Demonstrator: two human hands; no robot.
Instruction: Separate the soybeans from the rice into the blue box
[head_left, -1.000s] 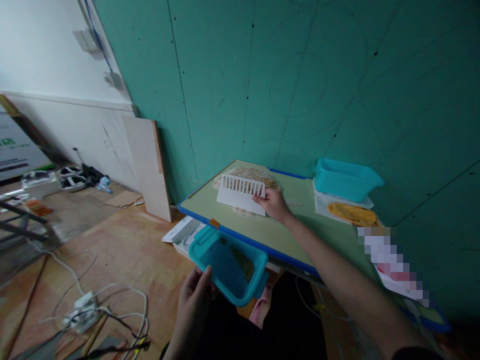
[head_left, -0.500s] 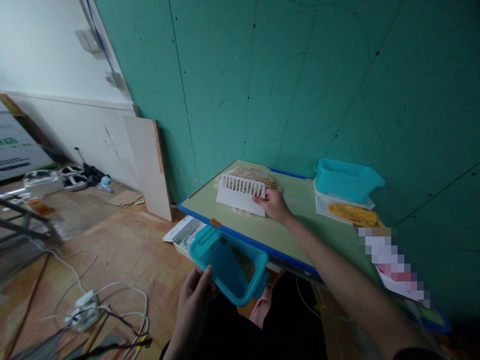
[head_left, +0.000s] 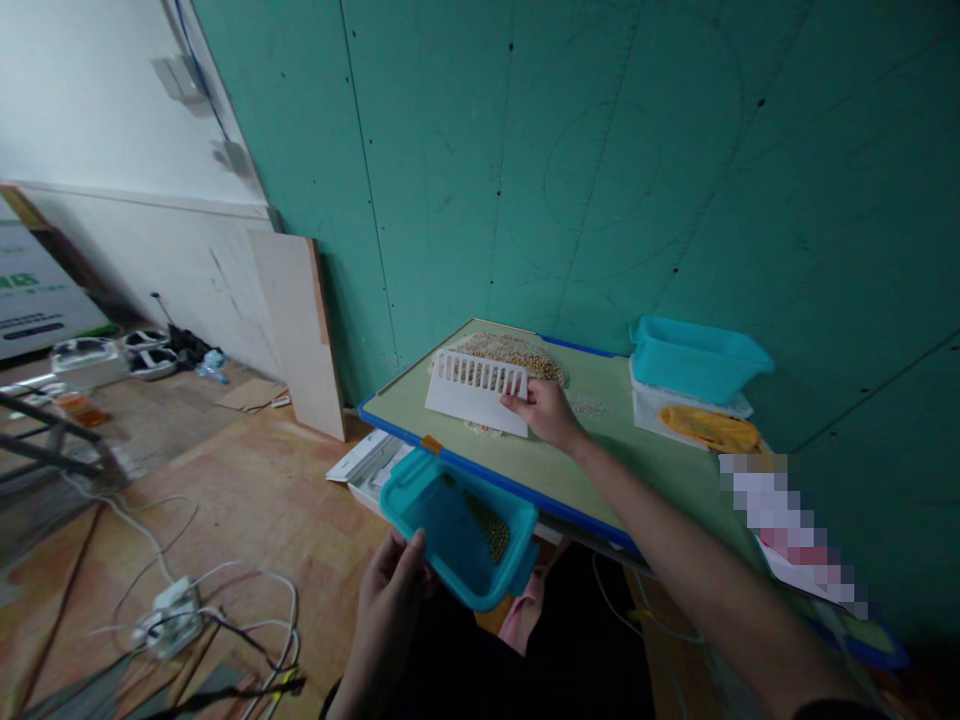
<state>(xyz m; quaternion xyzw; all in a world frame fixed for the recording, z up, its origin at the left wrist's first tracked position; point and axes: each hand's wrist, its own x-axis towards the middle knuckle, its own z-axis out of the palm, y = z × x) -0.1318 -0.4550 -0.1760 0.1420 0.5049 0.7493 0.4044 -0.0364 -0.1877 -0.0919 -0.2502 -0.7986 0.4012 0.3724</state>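
My right hand (head_left: 546, 412) grips the right end of a flat white slotted scraper (head_left: 472, 402) whose row of slots faces the far side. Behind and partly under the scraper spreads a pile of mixed pale grains and yellow beans (head_left: 517, 350) on the green tabletop (head_left: 577, 465). A few grains lie along the scraper's near edge. Below the table's front edge, my left hand (head_left: 394, 580) pinches the near left rim of a blue plastic tub (head_left: 442, 535). Small greenish beans (head_left: 487, 525) lie in the tub's right side.
Another blue tub (head_left: 697, 360) stands at the table's back right, beside a yellow cloth-like item (head_left: 701, 428). A green wall (head_left: 450, 180) rises behind the table. Cables and a white power strip (head_left: 172, 615) lie on the floor at left, near a leaning board (head_left: 296, 330).
The scraper in my right hand has shifted slightly left and towards me. My left hand and the tub it holds stay in place.
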